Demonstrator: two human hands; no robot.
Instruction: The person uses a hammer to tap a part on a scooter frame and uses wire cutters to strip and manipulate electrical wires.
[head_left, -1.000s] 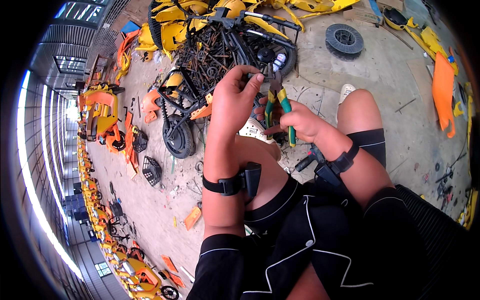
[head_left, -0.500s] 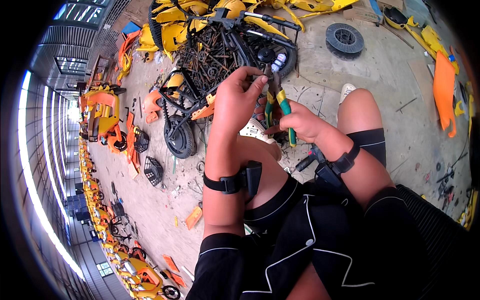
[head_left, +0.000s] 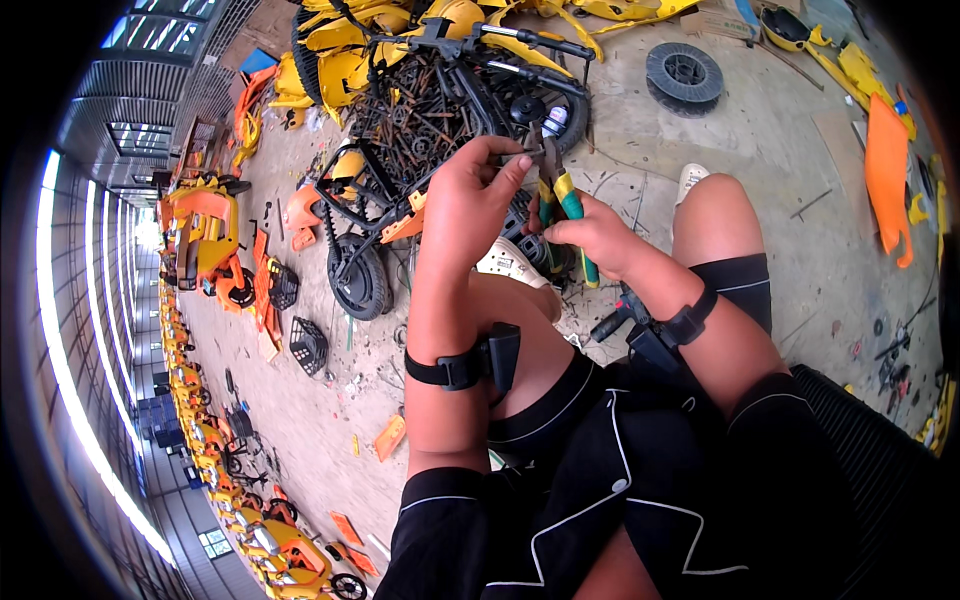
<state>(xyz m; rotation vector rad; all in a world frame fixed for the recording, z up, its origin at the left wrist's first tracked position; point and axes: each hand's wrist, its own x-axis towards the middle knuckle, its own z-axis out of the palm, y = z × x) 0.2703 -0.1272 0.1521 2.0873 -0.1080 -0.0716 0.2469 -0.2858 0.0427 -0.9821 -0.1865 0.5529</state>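
Green-and-yellow pliers (head_left: 569,200) sit gripped in the right hand (head_left: 597,238), their far end just right of the left hand (head_left: 472,205), whose thumb and forefinger seem pinched on a small dark piece (head_left: 531,153), barely discernible.

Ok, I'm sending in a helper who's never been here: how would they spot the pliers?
Find the big heap of dark metal parts at top centre. Below and to its right, the person's right hand grips the pliers. Their green-and-yellow handles set them apart from that heap.
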